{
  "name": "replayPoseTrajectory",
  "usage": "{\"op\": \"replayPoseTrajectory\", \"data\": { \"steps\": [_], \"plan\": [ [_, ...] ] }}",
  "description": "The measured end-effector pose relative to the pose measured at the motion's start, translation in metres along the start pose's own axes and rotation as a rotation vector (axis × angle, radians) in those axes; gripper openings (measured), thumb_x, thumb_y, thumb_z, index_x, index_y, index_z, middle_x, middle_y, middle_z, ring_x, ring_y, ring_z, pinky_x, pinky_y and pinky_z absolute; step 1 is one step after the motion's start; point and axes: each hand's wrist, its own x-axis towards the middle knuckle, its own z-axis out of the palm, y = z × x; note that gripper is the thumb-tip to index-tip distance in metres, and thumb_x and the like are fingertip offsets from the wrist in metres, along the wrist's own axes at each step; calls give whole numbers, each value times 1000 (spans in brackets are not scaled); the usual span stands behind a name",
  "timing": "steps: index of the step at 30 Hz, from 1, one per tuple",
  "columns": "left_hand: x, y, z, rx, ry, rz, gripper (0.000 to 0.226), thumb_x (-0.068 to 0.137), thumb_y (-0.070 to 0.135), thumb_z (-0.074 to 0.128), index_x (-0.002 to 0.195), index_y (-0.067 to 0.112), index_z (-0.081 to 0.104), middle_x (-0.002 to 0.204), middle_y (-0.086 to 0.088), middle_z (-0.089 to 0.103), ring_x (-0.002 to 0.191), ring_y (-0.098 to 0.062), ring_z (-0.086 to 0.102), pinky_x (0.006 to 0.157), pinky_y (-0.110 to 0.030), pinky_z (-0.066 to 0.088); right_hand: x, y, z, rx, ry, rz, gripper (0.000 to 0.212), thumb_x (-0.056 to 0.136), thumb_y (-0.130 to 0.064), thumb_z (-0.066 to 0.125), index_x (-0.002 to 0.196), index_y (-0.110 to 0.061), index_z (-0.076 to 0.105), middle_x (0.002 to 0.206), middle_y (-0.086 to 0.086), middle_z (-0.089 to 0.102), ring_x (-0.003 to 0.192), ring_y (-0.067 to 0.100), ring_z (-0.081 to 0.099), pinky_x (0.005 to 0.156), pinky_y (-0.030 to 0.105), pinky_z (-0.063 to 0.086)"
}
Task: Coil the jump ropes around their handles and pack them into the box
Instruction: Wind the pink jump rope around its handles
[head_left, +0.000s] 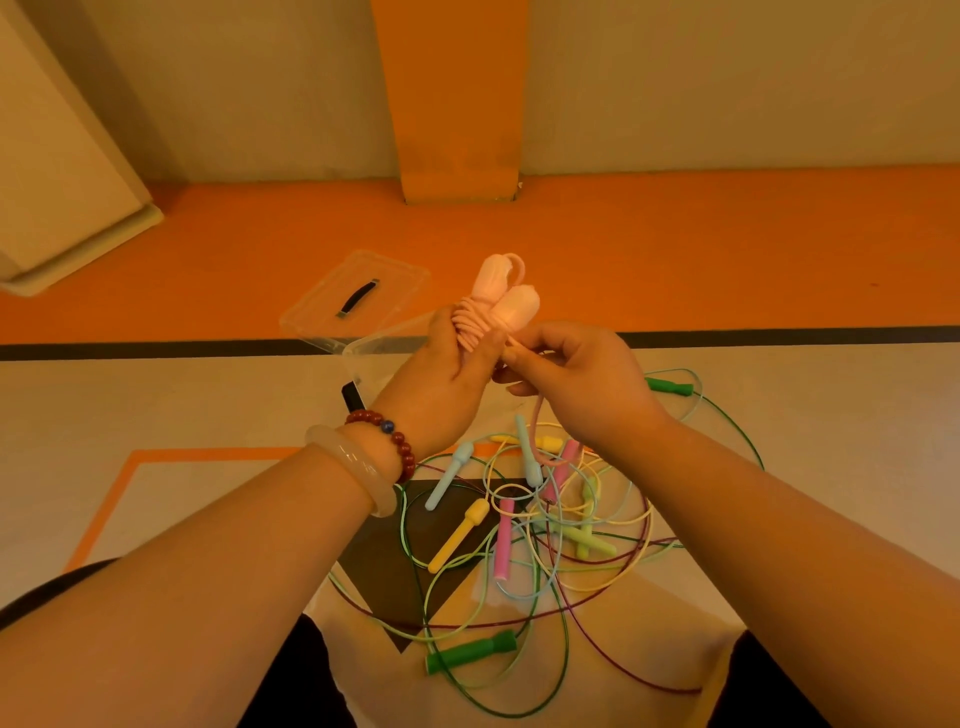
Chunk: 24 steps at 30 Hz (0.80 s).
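The left hand grips the pink jump rope by its paired handles while the right hand pinches its hanging cord, mid-coil. That loose length needs winding before packing into the clear box behind.

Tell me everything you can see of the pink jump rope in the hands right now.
The pink jump rope is pale pink, plastic-looking, with two bulb-ended handles held side by side, bulbs pointing up and away. Its cord is partly wound in tight coils around the handle shafts. The left hand grips the coiled part; the right hand pinches the cord beside it. A loose tail hangs down toward the tangled ropes on the floor.
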Motion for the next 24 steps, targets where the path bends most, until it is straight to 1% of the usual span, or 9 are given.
{"op": "replayPoseTrajectory", "data": {
  "steps": [2,4,7,10,12,15,17,20,24],
  "plan": [
    [1,1,-2,-23,14,-32,36,96,50,33,123,27,34,75,7,57,48,-1,53,42,-15,41,0,-4,-2,-4,-42,-3,10,95,-16,57,96,-14,67,86,0,71,73,-1,66,64,10,50],
    [2,2,-5,-51,7,-99,32,96,52,34,117,28,38,69,7,56,42,1,49,38,-10,33,1,-8,-5,-18,-106,10,11,96,-17,54,99,-14,64,88,2,70,70,-3,65,64,11,51],
    [3,2,-7,-116,-59,-234,45,92,62,32,108,23,48,63,2,53,41,-5,45,40,-16,34,2,-8,-9,-218,-132,-22,13,98,-27,51,95,-19,61,83,0,66,63,2,62,58,12,47],
    [4,4,-6,-202,-121,-331,55,88,69,30,101,19,49,59,-1,44,43,-12,35,39,-18,29,1,0,-8,-466,-99,-144,12,98,-32,51,91,-23,55,69,-6,53,57,8,48,54,25,36],
    [3,5,-6,-281,-169,-382,62,86,73,26,90,16,48,55,0,40,42,-12,31,42,-20,26,0,5,-7,-515,-33,-185,15,96,-35,55,91,-21,54,64,-8,46,57,6,42,53,26,30],
    [3,6,-5,-432,-290,-491,70,82,80,21,80,15,48,51,1,36,40,-11,27,41,-18,24,3,10,-12,-433,130,-200,27,86,-37,68,97,-15,54,80,-11,50,67,-2,42,56,10,33],
    [3,5,-4,-526,-364,-542,74,78,83,21,79,16,53,52,1,35,38,-10,26,38,-15,22,6,11,-16,-417,156,-220,42,82,-37,72,115,-17,55,102,-8,49,72,-8,39,62,2,32],
    [4,5,-7,-659,-450,-569,77,59,88,32,84,18,53,50,3,34,36,-7,25,39,-14,18,7,13,-17,-418,79,-249,59,84,-36,70,137,-22,47,116,-6,40,74,-12,35,66,3,32],
    [5,1,-12,-747,-539,-565,83,56,85,36,104,17,48,48,4,35,33,-6,25,39,-13,16,7,9,-18,-282,66,-274,49,86,-29,67,133,-23,53,113,-5,36,73,-13,40,67,2,37]
  ]
}}
